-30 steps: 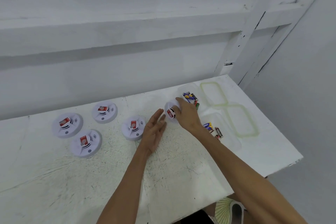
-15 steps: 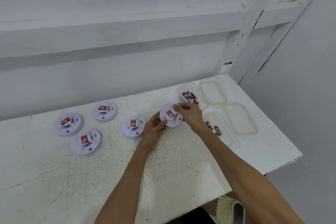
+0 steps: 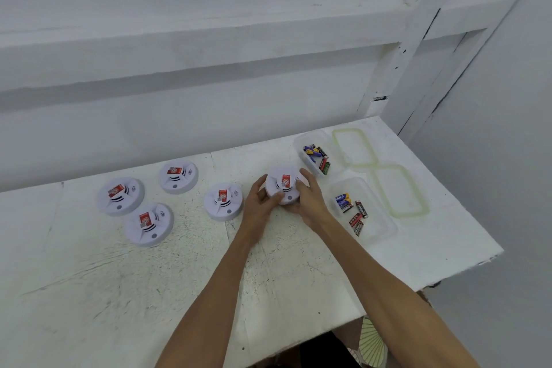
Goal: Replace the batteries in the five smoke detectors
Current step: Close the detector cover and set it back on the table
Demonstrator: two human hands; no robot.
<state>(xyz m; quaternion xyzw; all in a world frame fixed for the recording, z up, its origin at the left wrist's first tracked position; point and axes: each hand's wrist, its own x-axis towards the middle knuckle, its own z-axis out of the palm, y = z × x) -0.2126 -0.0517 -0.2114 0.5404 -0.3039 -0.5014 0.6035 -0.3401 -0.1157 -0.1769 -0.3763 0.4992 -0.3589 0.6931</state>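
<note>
Right hand (image 3: 312, 203) is dragging the smoke detector (image 3: 283, 184) in from the battery tub (image 3: 312, 136) at its 1 o'clock. Left hand (image 3: 260, 207) is now joining at 9 o'clock, both hands' fingers curling round its rim. Opening is probably starting.

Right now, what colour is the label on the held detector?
Red label, best seen in the head view.

Four detectors (image 3: 223, 201) left of held detector (image 3: 285, 185); battery tubs (image 3: 385, 218) right.

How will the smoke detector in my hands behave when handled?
Likely stiff: the smoke detector looks like a moulded plastic disc. Probably light, since the left hand and right hand hold it by its rim. Laid flat, it seems unlikely to roll.
</note>
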